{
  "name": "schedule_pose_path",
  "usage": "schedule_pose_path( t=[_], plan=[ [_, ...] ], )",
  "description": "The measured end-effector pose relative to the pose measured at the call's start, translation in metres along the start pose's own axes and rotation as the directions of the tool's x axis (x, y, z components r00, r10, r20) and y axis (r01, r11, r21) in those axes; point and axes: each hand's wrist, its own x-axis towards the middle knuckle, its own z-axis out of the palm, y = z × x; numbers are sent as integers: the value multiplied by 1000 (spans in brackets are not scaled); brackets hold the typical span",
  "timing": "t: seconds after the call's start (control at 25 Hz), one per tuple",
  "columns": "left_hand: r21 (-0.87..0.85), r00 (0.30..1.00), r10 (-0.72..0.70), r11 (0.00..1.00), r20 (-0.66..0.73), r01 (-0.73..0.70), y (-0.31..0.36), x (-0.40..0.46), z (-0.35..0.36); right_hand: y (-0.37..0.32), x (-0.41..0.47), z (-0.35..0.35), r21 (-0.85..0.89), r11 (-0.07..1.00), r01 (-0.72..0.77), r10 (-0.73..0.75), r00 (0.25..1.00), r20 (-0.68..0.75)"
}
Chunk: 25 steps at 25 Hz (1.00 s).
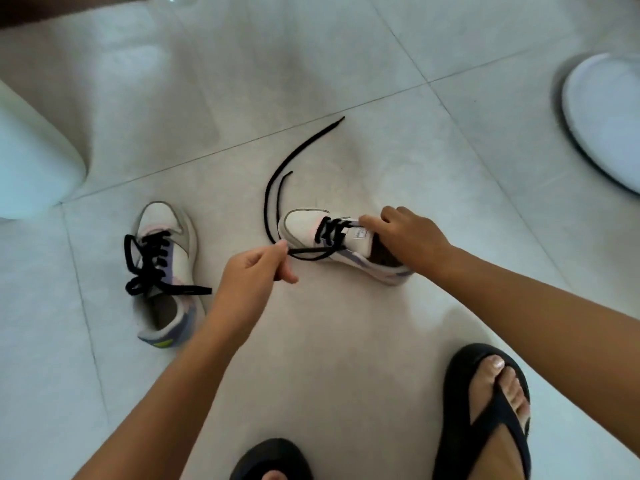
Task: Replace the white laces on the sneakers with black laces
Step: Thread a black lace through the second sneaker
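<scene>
Right hand (410, 237) clamps the tongue and collar of the white low-top sneaker with lilac side panels (332, 242), pinning it on the pale tiled floor (346, 341) so it won't slide. Left hand (252, 275) pinches the flat black shoelace (277, 178) near an eyelet, likely drawing it snug; both free ends curve away over the tiles beyond the toe. Second matching white sneaker (169, 271) sits well apart to the left, already black-laced, set aside. No white laces in view
</scene>
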Motion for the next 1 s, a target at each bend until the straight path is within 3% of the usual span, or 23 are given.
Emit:
schedule_pose_path(
  t=[0.12,0.2,0.28,0.36,0.44,0.48,0.56,0.64,0.76,0.84,0.92,1.0],
  plan=[
    [-6,983,30,1000,179,-29,20,-9,-8,-16,-1,0,162,982,103,-75,983,-170],
    [2,952,85,996,294,-90,40,-14,-4,-37,-4,-9,319,925,208,-181,977,-113],
    [-16,912,139,989,385,-144,58,-12,-4,-54,-2,-26,565,821,82,-76,997,-33],
    [-175,896,186,977,402,-124,73,-1,-10,-64,7,-47,821,534,-199,134,979,150],
    [-243,929,211,960,305,-139,78,21,-19,-68,20,-73,934,185,-307,236,936,261],
    [-145,957,206,973,204,-178,76,33,-21,-69,28,-88,945,47,-323,261,917,301],
    [92,984,160,982,77,-167,62,56,-17,-68,43,-116,940,-123,-319,262,903,341],
    [115,975,97,986,198,-122,48,65,2,-63,57,-137,929,-232,-287,241,909,341],
    [28,934,68,996,350,-83,38,59,38,-51,76,-152,924,-307,-228,286,904,318],
    [42,956,123,989,266,-139,43,59,46,-42,86,-155,892,-401,-206,320,881,347],
    [125,967,241,960,87,-250,54,60,45,-35,90,-153,841,-497,-216,293,870,397],
    [223,931,355,917,-83,-330,63,63,45,-34,91,-151,808,-534,-249,236,874,426]
  ],
)
